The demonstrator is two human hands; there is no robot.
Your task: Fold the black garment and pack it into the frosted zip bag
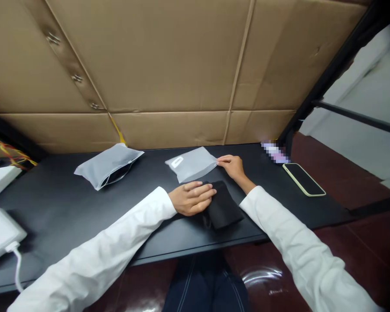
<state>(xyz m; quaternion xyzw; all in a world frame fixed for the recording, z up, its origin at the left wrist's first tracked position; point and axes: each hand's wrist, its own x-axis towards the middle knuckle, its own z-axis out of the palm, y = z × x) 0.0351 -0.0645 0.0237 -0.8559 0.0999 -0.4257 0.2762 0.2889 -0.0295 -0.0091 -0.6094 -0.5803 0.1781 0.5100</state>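
Observation:
My left hand (191, 198) lies over the near-left side of a folded black cloth (223, 207), with its fingers curled across the fold. My right hand (231, 167) pinches the right corner of a frosted plastic bag (190, 164) with a small white label. That bag lies flat and looks empty on the black table (42, 195). Farther left lies a second frosted bag (108, 166), its open end showing something black inside.
A phone in a pale case (303, 179) lies face up at the right. White devices (0, 229) sit at the left edge, one with a white cable. A cardboard wall (149, 56) rises behind the table. A dark metal frame (338, 73) stands at right, above a maroon floor.

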